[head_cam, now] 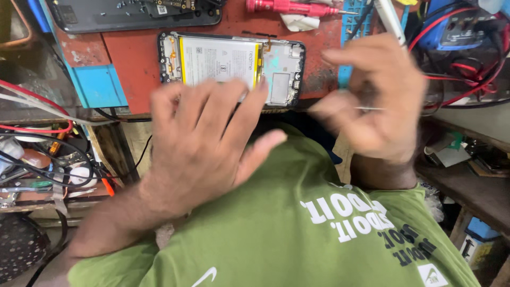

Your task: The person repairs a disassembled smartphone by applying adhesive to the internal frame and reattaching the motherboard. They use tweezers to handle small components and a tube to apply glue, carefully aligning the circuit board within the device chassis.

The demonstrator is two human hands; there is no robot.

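An opened phone (276,66) lies back-up on a red mat (133,58), its white battery and circuit parts showing. My left hand (204,143) hovers just in front of the phone's near edge, fingers spread and holding nothing, blurred by motion. My right hand (374,98) is raised to the right of the phone, fingers curled, pinching a thin metal tool (369,108) that looks like tweezers. My green shirt fills the bottom of the view.
A second dark phone back (133,16) lies at the mat's far edge. A red screwdriver (289,7) rests beyond the open phone. Red and black wires (467,69) tangle at the right. Loose cables and parts (48,159) crowd a lower shelf on the left.
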